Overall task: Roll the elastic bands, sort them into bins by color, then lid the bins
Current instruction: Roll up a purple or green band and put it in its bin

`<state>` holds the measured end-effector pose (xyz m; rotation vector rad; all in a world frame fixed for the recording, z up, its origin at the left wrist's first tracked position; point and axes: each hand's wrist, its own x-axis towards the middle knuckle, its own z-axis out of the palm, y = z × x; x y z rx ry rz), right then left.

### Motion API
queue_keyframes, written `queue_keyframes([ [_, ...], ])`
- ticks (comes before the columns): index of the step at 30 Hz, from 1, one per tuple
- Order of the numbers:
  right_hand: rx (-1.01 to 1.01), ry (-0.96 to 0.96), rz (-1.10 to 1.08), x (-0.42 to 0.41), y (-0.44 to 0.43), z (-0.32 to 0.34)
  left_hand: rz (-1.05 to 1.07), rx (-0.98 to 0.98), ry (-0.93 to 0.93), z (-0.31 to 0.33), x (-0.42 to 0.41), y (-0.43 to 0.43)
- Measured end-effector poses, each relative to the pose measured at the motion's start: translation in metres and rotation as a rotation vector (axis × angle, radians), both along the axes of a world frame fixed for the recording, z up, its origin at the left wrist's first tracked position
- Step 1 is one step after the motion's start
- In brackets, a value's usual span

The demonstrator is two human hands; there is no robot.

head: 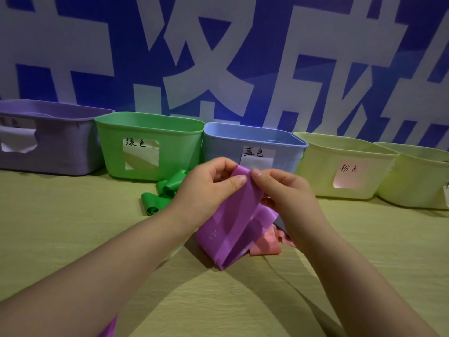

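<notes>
Hands: left hand [206, 188] and right hand [284, 190] raised over the table [73, 215], each pinching the top end of the purple band [233, 229] between thumb and forefinger; neither is free.
Band position: in front of the blue bin [223, 147], held clear at its top. It drapes down in a doubled fold over a pink band [267, 244] lying on the cloth. Cannot tell if the lower fold touches the table.
Long axis: runs from the pinched end, which points up and away toward the bins, down toward the wearer, leaning slightly left. Flat face turned up and to the left.
Step, as judged: starting the roll at the top end.
Doing it well: square both side edges first, make the first turn small and tight, then wind down the length with light tension so the layers do not skew into a cone.
Risk: slick material, so a slack pinch probably lets the core spring open.
Destination: purple bin [60, 152], far left, unlidded.
Nearby: green bands [167, 188], loosely rolled, lie on the table just before the green bin [114, 152].
</notes>
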<state>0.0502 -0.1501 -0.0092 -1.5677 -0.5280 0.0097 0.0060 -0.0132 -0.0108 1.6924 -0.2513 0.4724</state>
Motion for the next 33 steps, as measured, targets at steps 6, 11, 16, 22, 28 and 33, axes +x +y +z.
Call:
queue_keyframes([
  [6,0.064,0.14,0.067,-0.0009,-0.0015,0.001,-0.017,-0.068,-0.033,-0.0001,0.0021,0.0003],
  [11,0.071,0.232,0.061,0.0007,-0.0026,0.001,-0.047,0.001,-0.079,-0.001,-0.0002,-0.0006],
  [16,0.064,0.248,0.064,0.002,-0.0022,0.0006,0.065,0.085,-0.11,-0.0045,0.0047,-0.0007],
  [22,0.028,0.042,0.011,0.0012,-0.0021,0.0,0.24,0.165,-0.155,-0.0056,0.0058,0.0023],
  [28,-0.241,-0.297,-0.244,0.0001,0.002,-0.0032,0.349,0.276,-0.172,-0.0086,0.0083,0.0026],
  [33,-0.382,-0.498,-0.342,-0.003,0.0024,-0.0033,0.464,0.477,-0.253,-0.0079,0.0065,0.0022],
])
